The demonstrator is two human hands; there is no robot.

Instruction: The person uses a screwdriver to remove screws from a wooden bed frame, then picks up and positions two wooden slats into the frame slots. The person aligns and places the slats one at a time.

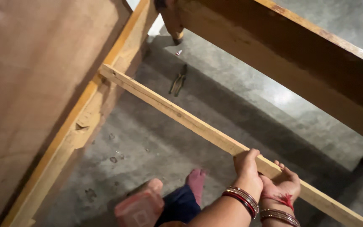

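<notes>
A long, pale, narrow wooden slat (181, 115) is being gripped near its close end by both hands. The left hand (247, 168) is being curled over the slat's upper edge from above, fingers clenched round it; the right hand (283, 185) is being cupped beneath and behind the same stretch, palm up, fingers wrapped on the far edge. In all likelihood the paired grip is being used because the slat is long and thin and would otherwise sag or twist. Red and metallic bangles (243, 197) are being worn on both wrists.

The slat's far end is being rested against the yellowish wooden side rail (85, 109) of a bed-like frame, beside a large reddish-brown plywood panel (30, 84). The opposite dark wooden rail (299, 59) is being crossed only by the near part of the slat, which is running off the lower right of the view.

Between the rails, open grey concrete floor (240, 96) is being left below, giving room for sliding the slat along. A pair of pliers (178, 80) is lying on the floor, well apart from the hands, and bare feet (196, 180) are being planted beneath the slat.
</notes>
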